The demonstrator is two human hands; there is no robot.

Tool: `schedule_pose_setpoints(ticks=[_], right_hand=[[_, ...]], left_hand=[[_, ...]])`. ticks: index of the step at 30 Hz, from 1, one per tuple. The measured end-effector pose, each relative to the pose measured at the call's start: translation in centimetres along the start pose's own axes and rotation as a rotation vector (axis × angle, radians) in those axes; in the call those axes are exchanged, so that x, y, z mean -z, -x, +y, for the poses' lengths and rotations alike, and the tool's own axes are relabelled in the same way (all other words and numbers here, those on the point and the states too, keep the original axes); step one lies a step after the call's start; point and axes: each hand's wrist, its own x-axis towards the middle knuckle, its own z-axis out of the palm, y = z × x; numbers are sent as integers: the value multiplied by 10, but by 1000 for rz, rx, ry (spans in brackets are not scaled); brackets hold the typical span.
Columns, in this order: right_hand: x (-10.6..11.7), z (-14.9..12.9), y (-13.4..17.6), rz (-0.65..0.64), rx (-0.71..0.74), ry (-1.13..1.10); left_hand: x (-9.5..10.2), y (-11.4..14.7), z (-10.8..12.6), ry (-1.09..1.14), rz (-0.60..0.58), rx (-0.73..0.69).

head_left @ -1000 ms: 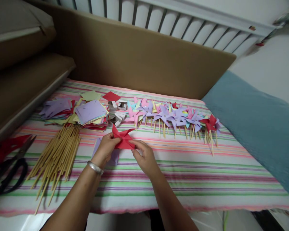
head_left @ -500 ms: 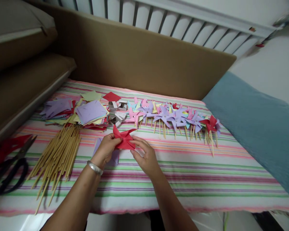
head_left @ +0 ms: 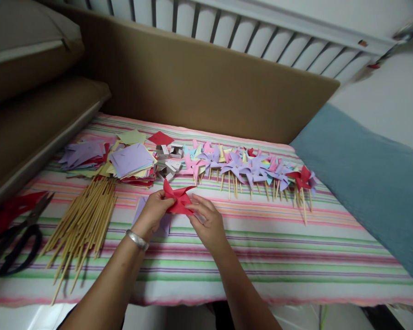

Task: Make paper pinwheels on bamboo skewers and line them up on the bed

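- Bundle of sticks (head_left: pixel 82 215): fanned out on the striped cloth (head_left: pixel 278 275), left of the left forearm, with loose ends toward the person, probably so single ones pull free easily.
- Scissors (head_left: pixel 29 227): by the left edge, beside and partly over some red paper (head_left: pixel 13 208), seemingly set aside where the handles clear both arms.
- Left hand (head_left: pixel 154 210): thumb on top, fingers pinching the left side of the red folded paper, apparently to keep its folds from springing open.
- Right hand (head_left: pixel 208 222): fingers curled at the paper's right edge, thumb lower; whether they press together on it I cannot tell. The left seems to steady while the right works the corner.
- Red folded paper (head_left: pixel 179 200): between both hands, above the cloth, its pointed blades facing up.
- Purple paper (head_left: pixel 165 224): under and beside the left hand, partly hidden.
- Paper stack (head_left: pixel 132 160): beyond the left hand, against the sticks' far ends, likely kept within reach.
- Small boxes (head_left: pixel 170 167): between stack and pinwheels, open sides showing.
- Pinwheels (head_left: pixel 236 165): rowed to the right, sticks toward the person, heads overlapping, perhaps to save room.
- Brown board (head_left: pixel 199 78): behind everything, standing against the rail (head_left: pixel 220 27).
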Motion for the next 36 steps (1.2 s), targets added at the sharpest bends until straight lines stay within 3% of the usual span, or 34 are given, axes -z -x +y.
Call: schedule_pose_setpoints(ticks=[6,12,22,36], right_hand=[[-1,3,0,6,-13,-6],[1,8,-2,-31,-191,-71],[-8,7,-4,175,-254,-49],[-7,2,-7,170,-362,-87]], left_hand=[[2,-3,-5,-74,-5,-38],[-1,-1,-7,-97,-64,-14],[-17,9,-12,-41,-153,86],[-17,12,-9,57,-265,109]])
